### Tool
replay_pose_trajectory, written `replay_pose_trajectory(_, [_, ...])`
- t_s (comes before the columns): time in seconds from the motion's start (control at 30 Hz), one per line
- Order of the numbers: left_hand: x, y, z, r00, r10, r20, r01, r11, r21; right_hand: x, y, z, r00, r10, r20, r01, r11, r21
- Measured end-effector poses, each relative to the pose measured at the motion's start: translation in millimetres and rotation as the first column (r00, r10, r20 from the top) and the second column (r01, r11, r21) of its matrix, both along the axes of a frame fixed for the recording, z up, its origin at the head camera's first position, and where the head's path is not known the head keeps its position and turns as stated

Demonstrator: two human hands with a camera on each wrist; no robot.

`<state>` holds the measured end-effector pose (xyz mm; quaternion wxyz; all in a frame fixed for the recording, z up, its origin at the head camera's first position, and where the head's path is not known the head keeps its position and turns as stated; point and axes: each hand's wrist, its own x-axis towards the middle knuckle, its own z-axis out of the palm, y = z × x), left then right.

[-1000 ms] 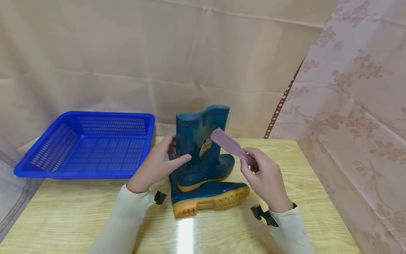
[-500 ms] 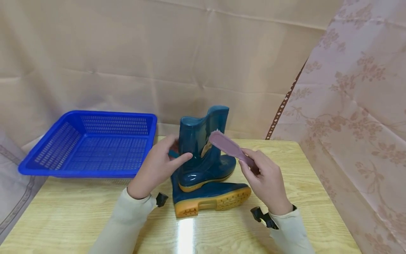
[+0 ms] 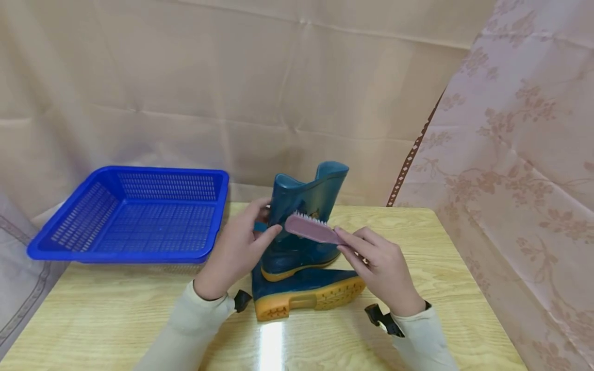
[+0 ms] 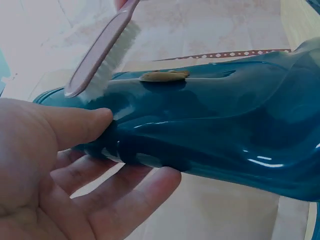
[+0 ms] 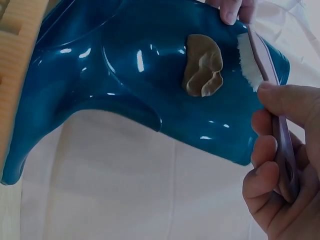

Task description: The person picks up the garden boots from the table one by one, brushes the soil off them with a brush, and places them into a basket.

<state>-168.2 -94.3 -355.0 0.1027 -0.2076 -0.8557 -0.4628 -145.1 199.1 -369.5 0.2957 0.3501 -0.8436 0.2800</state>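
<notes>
A dark teal rain boot point(image 3: 303, 198) stands tilted, its shaft leaning right in the head view. My left hand point(image 3: 234, 247) grips the shaft from the left, thumb on the near side and fingers round the back. In my right hand point(image 3: 382, 268) is a mauve brush point(image 3: 308, 228), held by its handle. Its white bristles point(image 5: 247, 62) are right at the shaft, near the boot's top end. A raised brown smear point(image 5: 202, 65) sits on the shaft beside the bristles. The second boot point(image 3: 320, 296) lies on its side in front, yellow sole toward me.
A blue plastic basket point(image 3: 127, 256) with perforated sides stands at the left of the wood-grain table point(image 3: 139, 309). Behind the table hangs a beige cloth point(image 3: 162, 77). A pink floral curtain point(image 3: 524, 180) runs along the right side.
The brush has moved left and turned so that its bristles face the boot. The boot's shaft has tilted to the right, with my left hand still on it.
</notes>
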Motion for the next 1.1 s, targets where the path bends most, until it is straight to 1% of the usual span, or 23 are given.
replay_pose_trajectory(0.1, [1.9, 2.5, -0.3, 1.000, -0.012, -0.014, 0.012, 1.000, -0.016, -0.2, -1, 0.6, 0.999, 0.035, -0.021, -0.035, 0.999, 0.037])
replay_pose_trajectory(0.2, [3.3, 3.6, 0.1, 0.999, -0.025, -0.028, 0.024, 0.999, -0.039, 0.2, -2, 1.7, 0.999, 0.042, -0.032, -0.040, 0.997, 0.066])
replay_pose_trajectory(0.33, [3.5, 4.7, 0.5, 1.000, -0.011, -0.017, 0.010, 0.999, -0.044, 0.8, -1, 3.3, 1.000, -0.013, -0.022, 0.015, 0.994, 0.104])
replay_pose_trajectory(0.5, [2.0, 4.8, -0.1, 0.998, 0.050, 0.027, -0.050, 0.999, -0.007, 0.4, 1, 3.5, 0.995, -0.100, 0.003, 0.098, 0.984, 0.146])
replay_pose_trajectory(0.63, [0.5, 4.2, -1.7, 0.995, 0.077, 0.061, -0.079, 0.997, 0.023, 0.1, 2, 2.5, 0.987, -0.152, 0.048, 0.143, 0.976, 0.164])
replay_pose_trajectory(0.9, [-1.1, 5.0, -3.0, 0.992, 0.092, 0.082, -0.094, 0.995, 0.021, 1.9, 8, 4.1, 0.969, -0.208, 0.134, 0.183, 0.967, 0.178])
replay_pose_trajectory(1.1, [-2.2, 4.7, -1.5, 0.988, 0.116, 0.104, -0.117, 0.993, -0.004, 1.9, 14, 7.6, 0.968, -0.218, 0.123, 0.191, 0.961, 0.202])
